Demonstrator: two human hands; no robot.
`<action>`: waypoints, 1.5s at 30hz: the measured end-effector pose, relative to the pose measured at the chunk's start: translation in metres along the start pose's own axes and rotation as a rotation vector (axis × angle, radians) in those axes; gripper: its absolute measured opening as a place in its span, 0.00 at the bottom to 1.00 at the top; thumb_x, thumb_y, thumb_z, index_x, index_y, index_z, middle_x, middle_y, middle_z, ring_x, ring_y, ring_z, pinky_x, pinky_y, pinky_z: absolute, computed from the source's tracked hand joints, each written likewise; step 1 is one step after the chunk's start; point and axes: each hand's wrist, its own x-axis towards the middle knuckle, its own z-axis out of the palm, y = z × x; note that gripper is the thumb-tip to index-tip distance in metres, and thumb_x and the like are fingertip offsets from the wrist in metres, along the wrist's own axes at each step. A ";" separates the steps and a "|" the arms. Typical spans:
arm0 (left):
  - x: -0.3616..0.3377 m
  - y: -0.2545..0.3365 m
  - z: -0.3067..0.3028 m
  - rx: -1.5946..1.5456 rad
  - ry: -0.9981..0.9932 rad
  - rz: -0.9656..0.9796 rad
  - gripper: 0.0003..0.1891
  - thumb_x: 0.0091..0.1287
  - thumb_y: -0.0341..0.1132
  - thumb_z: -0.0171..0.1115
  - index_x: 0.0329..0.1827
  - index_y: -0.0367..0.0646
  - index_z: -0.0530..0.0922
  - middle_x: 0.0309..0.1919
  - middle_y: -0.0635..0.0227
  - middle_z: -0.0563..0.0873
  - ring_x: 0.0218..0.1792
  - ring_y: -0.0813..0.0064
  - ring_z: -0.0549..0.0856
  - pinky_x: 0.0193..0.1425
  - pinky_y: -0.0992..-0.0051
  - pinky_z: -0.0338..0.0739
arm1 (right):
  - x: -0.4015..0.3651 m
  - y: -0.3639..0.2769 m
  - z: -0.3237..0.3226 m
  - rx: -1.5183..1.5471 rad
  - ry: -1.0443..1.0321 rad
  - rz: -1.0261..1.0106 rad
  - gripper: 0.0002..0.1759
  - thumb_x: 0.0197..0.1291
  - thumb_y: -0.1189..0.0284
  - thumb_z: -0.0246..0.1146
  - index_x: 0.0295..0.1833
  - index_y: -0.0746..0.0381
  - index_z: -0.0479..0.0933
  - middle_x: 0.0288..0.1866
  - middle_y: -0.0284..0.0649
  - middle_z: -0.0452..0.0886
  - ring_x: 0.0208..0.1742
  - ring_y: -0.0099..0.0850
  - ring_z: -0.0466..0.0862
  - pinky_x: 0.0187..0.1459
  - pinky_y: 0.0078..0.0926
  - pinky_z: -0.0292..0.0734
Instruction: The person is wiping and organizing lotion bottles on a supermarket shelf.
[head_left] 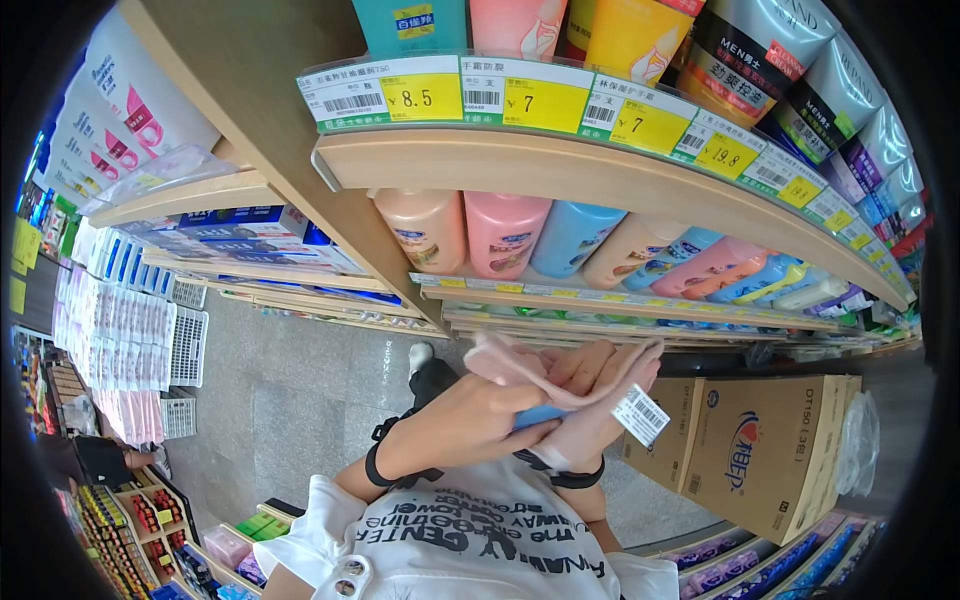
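The two hands come close together in the middle, just short of the shelves, with a pink cloth (505,360) between them. The left hand (500,405) is clamped on the cloth's left side, thumb and fingers bent around it. The right hand (590,368) has its bent fingers partly wrapped in the folds (whether they grip the fabric, I cannot tell). A small patch of something blue (540,414) peeps out below the left fingers, and a white barcode tag (641,415) hangs on the right.

Beyond the hands, pink, blue and peach bottles (505,235) stand on a shelf; above them, tubes rise behind a strip of yellow price labels (425,97). A large cardboard box (755,460) sits to the right of the hands. Far left, white crates (188,345) stand beside stacked packs on the grey floor (280,385).
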 end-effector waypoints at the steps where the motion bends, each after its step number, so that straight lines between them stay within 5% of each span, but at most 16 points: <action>1: -0.001 0.002 0.002 -0.025 -0.041 -0.069 0.10 0.51 0.29 0.66 0.28 0.36 0.72 0.30 0.54 0.78 0.34 0.53 0.79 0.37 0.68 0.74 | 0.012 0.003 -0.007 0.388 -0.436 -0.086 0.25 0.68 0.56 0.41 0.56 0.67 0.63 0.46 0.43 0.73 0.47 0.31 0.74 0.51 0.25 0.68; 3: -0.002 0.004 0.002 -0.051 -0.083 -0.138 0.10 0.53 0.28 0.66 0.28 0.36 0.71 0.30 0.55 0.78 0.34 0.54 0.79 0.38 0.68 0.73 | 0.020 0.002 -0.007 0.464 -0.671 -0.101 0.25 0.68 0.58 0.42 0.60 0.67 0.59 0.53 0.49 0.70 0.54 0.35 0.72 0.55 0.28 0.66; 5: -0.003 0.007 0.001 -0.159 0.092 -0.108 0.12 0.55 0.29 0.65 0.35 0.36 0.69 0.32 0.55 0.77 0.32 0.55 0.78 0.38 0.69 0.73 | 0.005 -0.019 0.018 -1.207 0.173 -0.240 0.24 0.67 0.59 0.42 0.61 0.66 0.57 0.58 0.50 0.64 0.59 0.37 0.68 0.58 0.30 0.65; 6: -0.002 0.004 0.004 -0.159 0.092 -0.107 0.12 0.55 0.29 0.65 0.35 0.36 0.69 0.32 0.55 0.77 0.32 0.55 0.78 0.38 0.69 0.73 | 0.006 -0.025 0.020 -1.247 0.060 -0.326 0.27 0.66 0.61 0.46 0.63 0.67 0.55 0.64 0.49 0.59 0.63 0.37 0.65 0.60 0.31 0.64; 8: -0.001 -0.003 0.011 -0.361 0.291 0.049 0.19 0.56 0.31 0.65 0.43 0.37 0.65 0.38 0.53 0.75 0.32 0.56 0.78 0.37 0.71 0.73 | 0.005 -0.023 0.022 -1.028 0.096 -0.217 0.27 0.66 0.61 0.47 0.64 0.67 0.54 0.64 0.48 0.59 0.63 0.37 0.65 0.60 0.31 0.63; 11: -0.008 -0.003 0.003 0.104 0.092 -0.117 0.22 0.56 0.30 0.66 0.46 0.38 0.62 0.44 0.51 0.73 0.36 0.56 0.79 0.41 0.72 0.74 | 0.002 -0.019 0.027 -0.367 0.197 0.104 0.29 0.65 0.62 0.49 0.65 0.68 0.53 0.64 0.46 0.59 0.63 0.36 0.64 0.61 0.32 0.63; 13: -0.006 -0.002 0.007 0.021 0.102 -0.113 0.21 0.56 0.30 0.65 0.47 0.37 0.63 0.44 0.52 0.73 0.38 0.57 0.79 0.44 0.72 0.74 | -0.004 -0.016 0.029 0.076 0.258 0.307 0.31 0.64 0.63 0.50 0.66 0.68 0.52 0.64 0.45 0.59 0.63 0.35 0.64 0.61 0.32 0.62; 14: -0.005 -0.003 0.008 -0.062 0.110 -0.108 0.20 0.56 0.29 0.64 0.47 0.35 0.65 0.45 0.52 0.73 0.40 0.57 0.79 0.46 0.72 0.73 | -0.017 -0.010 0.027 -0.037 0.350 0.477 0.29 0.65 0.57 0.47 0.66 0.62 0.55 0.59 0.44 0.66 0.59 0.34 0.69 0.59 0.32 0.64; 15: -0.007 -0.005 0.005 -0.064 0.103 -0.106 0.20 0.56 0.29 0.64 0.47 0.35 0.65 0.45 0.52 0.73 0.40 0.57 0.79 0.46 0.72 0.73 | -0.016 0.004 0.023 -0.180 0.285 0.286 0.24 0.67 0.58 0.46 0.61 0.63 0.61 0.53 0.41 0.71 0.52 0.32 0.74 0.54 0.30 0.68; 21: -0.012 -0.012 0.007 0.180 0.038 0.108 0.19 0.54 0.26 0.61 0.49 0.33 0.70 0.43 0.52 0.75 0.41 0.56 0.80 0.42 0.69 0.76 | 0.001 -0.004 0.025 -0.168 -0.077 0.228 0.20 0.62 0.63 0.56 0.50 0.69 0.67 0.45 0.44 0.77 0.45 0.27 0.78 0.47 0.24 0.73; 27: -0.003 0.001 0.003 -0.082 0.103 -0.117 0.25 0.52 0.28 0.64 0.53 0.36 0.67 0.39 0.53 0.78 0.39 0.52 0.81 0.39 0.67 0.76 | 0.002 -0.005 0.025 -0.203 0.276 0.134 0.20 0.67 0.53 0.42 0.49 0.58 0.62 0.38 0.37 0.71 0.44 0.30 0.71 0.49 0.30 0.68; 31: -0.003 0.003 -0.006 -0.020 -0.045 -0.266 0.25 0.51 0.27 0.64 0.53 0.36 0.67 0.41 0.50 0.78 0.39 0.51 0.81 0.37 0.65 0.76 | -0.008 0.008 -0.004 -0.127 0.175 0.122 0.31 0.66 0.49 0.42 0.66 0.57 0.51 0.61 0.39 0.60 0.62 0.30 0.62 0.64 0.32 0.55; 34: -0.008 -0.001 -0.005 -0.054 -0.132 -0.270 0.23 0.52 0.27 0.64 0.51 0.36 0.69 0.43 0.48 0.78 0.42 0.52 0.80 0.43 0.65 0.75 | -0.005 0.000 0.018 -0.370 0.312 -0.015 0.42 0.54 0.44 0.58 0.62 0.64 0.55 0.53 0.41 0.67 0.52 0.27 0.71 0.55 0.27 0.67; 37: -0.017 -0.016 0.005 -0.077 -0.005 -0.144 0.32 0.52 0.27 0.67 0.55 0.38 0.56 0.50 0.52 0.66 0.51 0.59 0.74 0.53 0.67 0.71 | -0.012 0.007 0.012 -0.634 0.267 -0.064 0.48 0.49 0.42 0.62 0.62 0.65 0.52 0.56 0.41 0.62 0.57 0.29 0.65 0.58 0.31 0.60; 42: -0.018 -0.030 0.016 -0.102 0.158 0.040 0.36 0.54 0.33 0.68 0.52 0.44 0.46 0.48 0.54 0.65 0.51 0.67 0.70 0.55 0.67 0.66 | -0.008 0.011 0.006 -0.612 0.332 -0.135 0.45 0.49 0.51 0.66 0.62 0.64 0.51 0.52 0.40 0.60 0.57 0.31 0.61 0.61 0.31 0.54; 45: -0.013 -0.024 0.019 -0.061 0.240 0.070 0.37 0.50 0.29 0.70 0.53 0.42 0.49 0.44 0.54 0.66 0.45 0.63 0.73 0.52 0.70 0.66 | -0.015 0.023 -0.040 -1.138 0.189 -0.214 0.40 0.52 0.56 0.66 0.62 0.64 0.53 0.53 0.40 0.63 0.55 0.32 0.65 0.58 0.31 0.60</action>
